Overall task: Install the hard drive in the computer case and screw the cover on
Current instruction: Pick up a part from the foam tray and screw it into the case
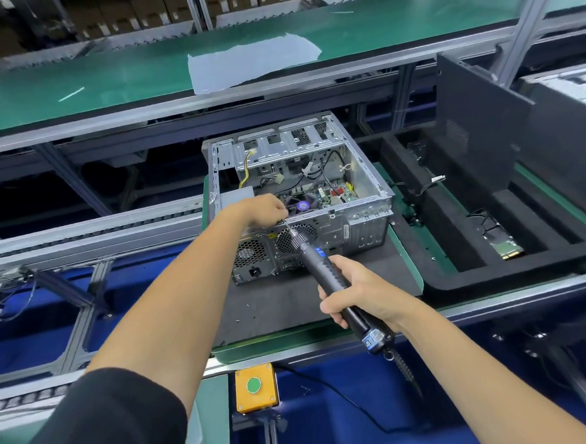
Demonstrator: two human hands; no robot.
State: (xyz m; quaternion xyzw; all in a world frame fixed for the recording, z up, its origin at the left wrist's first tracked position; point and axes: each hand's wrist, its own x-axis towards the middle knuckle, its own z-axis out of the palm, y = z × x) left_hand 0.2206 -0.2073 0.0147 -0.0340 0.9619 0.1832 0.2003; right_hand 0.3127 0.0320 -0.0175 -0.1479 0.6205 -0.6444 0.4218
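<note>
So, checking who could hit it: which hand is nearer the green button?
Right. The right hand grips the electric screwdriver above the green button; the left hand is farther, at the computer case.

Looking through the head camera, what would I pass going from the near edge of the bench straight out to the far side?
Yellow button box → right hand gripping the electric screwdriver → left hand at the screwdriver's tip → open computer case → torn plastic sheet on the green shelf.

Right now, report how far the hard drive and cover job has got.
Done: I can't tell whether the drive is in; the case lies open with its boards and cables showing. In hand: the right hand holds the screwdriver, its tip at the case's rear edge beside the left hand. Left: fitting the cover, which stands apart to the right, and screwing it on.
</note>
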